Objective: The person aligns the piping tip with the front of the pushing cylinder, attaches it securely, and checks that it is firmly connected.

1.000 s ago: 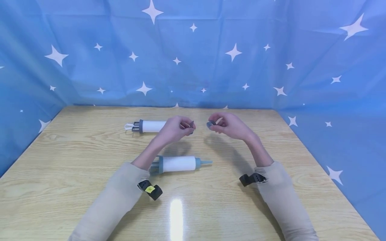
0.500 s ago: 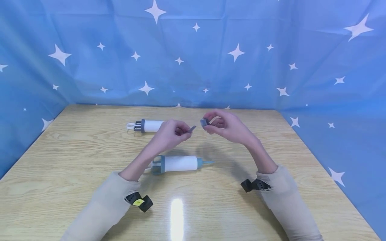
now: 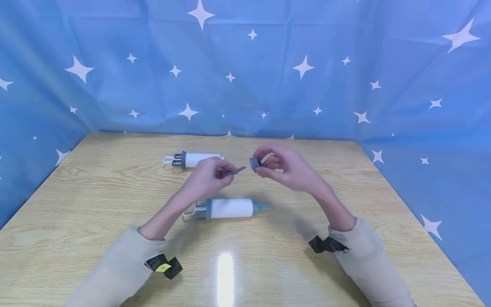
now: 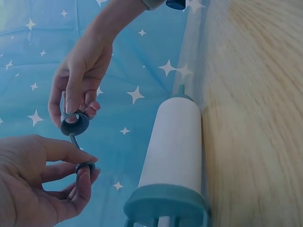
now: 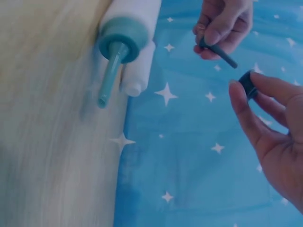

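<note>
My left hand (image 3: 209, 177) pinches a slim dark grey nozzle (image 3: 238, 170) by its wide end, and the thin tip points right. Opposite it, my right hand (image 3: 289, 170) holds a dark grey ring-shaped cap (image 3: 254, 163) between thumb and fingers. In the left wrist view the hollow opening of the cap (image 4: 75, 126) sits right beyond the nozzle tip (image 4: 73, 140). The right wrist view shows a small gap between the nozzle (image 5: 222, 55) and the cap (image 5: 247, 85). Both parts are held up above the table.
A large white-barrelled syringe with teal ends and nozzle (image 3: 232, 208) lies in front of the hands. Farther back lies a second syringe with dark grey fittings (image 3: 197, 159), its front end a bare white stub (image 5: 134, 89). A blue star-printed curtain (image 3: 245, 94) borders the wooden table (image 3: 96, 192).
My left hand has drawn left and a little nearer, and the nozzle has swung to point right. My right hand has moved slightly left with the cap, turning it toward the nozzle.
</note>
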The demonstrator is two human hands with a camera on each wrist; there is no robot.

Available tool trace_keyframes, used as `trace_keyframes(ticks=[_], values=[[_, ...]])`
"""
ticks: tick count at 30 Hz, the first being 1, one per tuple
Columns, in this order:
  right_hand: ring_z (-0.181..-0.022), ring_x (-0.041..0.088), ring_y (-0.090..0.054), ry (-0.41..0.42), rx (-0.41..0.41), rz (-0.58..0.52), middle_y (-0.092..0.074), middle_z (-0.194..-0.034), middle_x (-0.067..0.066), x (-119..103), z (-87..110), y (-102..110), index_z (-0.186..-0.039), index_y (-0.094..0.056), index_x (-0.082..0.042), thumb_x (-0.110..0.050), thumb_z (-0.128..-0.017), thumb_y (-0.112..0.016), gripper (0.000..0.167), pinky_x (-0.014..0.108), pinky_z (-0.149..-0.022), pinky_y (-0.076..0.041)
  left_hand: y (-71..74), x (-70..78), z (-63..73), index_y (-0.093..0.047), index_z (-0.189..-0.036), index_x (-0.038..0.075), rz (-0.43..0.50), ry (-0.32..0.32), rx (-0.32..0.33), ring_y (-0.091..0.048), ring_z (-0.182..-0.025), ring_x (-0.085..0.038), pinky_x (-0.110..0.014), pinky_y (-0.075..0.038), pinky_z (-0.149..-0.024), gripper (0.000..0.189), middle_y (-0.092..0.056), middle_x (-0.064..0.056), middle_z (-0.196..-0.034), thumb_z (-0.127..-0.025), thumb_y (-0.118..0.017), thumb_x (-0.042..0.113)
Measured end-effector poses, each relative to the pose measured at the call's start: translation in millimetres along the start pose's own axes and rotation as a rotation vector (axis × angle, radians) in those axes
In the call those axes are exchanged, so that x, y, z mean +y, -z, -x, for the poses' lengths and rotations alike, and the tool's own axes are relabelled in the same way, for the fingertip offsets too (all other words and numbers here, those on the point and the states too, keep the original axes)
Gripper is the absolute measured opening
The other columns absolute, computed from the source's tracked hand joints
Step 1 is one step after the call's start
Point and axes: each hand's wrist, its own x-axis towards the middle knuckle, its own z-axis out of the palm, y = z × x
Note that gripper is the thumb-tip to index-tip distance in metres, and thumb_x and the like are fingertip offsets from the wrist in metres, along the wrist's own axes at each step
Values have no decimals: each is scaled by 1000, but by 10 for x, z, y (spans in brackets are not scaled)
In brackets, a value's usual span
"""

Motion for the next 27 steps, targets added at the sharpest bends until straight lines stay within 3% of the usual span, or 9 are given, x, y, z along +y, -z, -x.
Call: trace_keyframes(ticks=[14, 27], values=[[-89, 12, -72, 55, -28, 32, -66, -112, 5, -65, 48, -87, -121, -63, -4, -1, -91, -74, 31, 30, -81, -59, 1, 41, 71, -77, -110, 2, 52, -89, -23, -72, -91, -22, -31, -59, -81, 18, -65, -6, -97, -93, -71, 5], [-90, 13, -72, 91, -38, 0, -66, -112, 6, -126, 49, -132, -122, -64, -2, 1, -91, -73, 32, 34, -80, -60, 11, 101, 109, -74, -115, 0, 160, -97, -88, -70, -100, -26, -32, -57, -88, 22, -63, -11, -111, -93, -71, 3]])
